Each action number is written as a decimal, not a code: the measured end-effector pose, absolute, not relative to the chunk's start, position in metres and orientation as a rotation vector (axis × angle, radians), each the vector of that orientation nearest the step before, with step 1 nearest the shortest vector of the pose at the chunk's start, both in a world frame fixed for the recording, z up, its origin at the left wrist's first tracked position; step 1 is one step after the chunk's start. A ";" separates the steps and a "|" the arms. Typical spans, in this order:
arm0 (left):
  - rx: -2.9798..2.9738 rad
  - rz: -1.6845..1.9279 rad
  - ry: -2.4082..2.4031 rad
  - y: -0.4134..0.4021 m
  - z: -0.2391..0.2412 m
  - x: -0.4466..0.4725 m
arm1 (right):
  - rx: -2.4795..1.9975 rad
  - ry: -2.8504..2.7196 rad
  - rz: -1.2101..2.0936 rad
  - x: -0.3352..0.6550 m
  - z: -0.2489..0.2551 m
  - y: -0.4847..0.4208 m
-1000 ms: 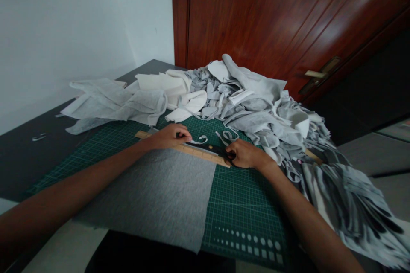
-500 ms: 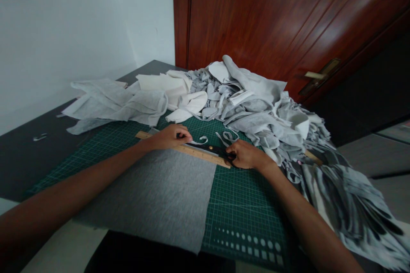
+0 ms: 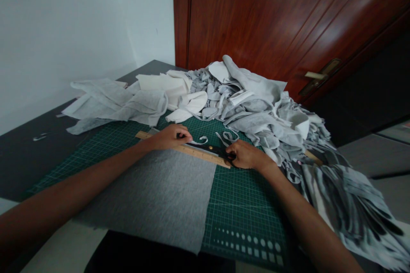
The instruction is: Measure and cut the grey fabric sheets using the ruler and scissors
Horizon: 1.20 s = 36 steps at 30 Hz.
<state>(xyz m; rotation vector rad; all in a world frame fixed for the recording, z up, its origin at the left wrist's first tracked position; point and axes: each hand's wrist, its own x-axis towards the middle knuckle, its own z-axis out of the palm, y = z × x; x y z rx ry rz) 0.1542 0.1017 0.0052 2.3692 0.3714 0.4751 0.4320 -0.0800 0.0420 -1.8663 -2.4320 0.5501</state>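
My right hand (image 3: 246,153) is wrapped round the handles of black scissors (image 3: 215,149), whose blades point left along the far edge of a wooden ruler (image 3: 201,153). The ruler lies across a grey felt sheet (image 3: 163,187) near its far edge. My left hand (image 3: 171,136) rests over the ruler's left part, fingers pinched at the end of a thin pale fabric strip (image 3: 201,140) that curls away to the right. The blade tips come close to these fingers and are partly hidden. Another curled strip (image 3: 229,137) lies beyond the scissors.
A green cutting mat (image 3: 246,204) lies under the felt on a dark table (image 3: 19,158). Heaped grey and white fabric scraps (image 3: 256,106) line the back, with folded dark grey cloth (image 3: 352,204) at the right. Behind stand a white wall and a wooden door (image 3: 243,17).
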 end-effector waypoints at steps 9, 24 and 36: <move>2.391 0.490 0.363 0.103 0.002 0.155 | -1.921 -2.421 0.558 0.431 0.042 -0.080; 2.378 0.501 0.380 0.104 -0.002 0.155 | -2.001 -2.446 0.531 0.424 0.048 -0.079; 2.374 0.496 0.406 0.102 0.000 0.155 | -1.978 -2.465 0.471 0.420 0.045 -0.076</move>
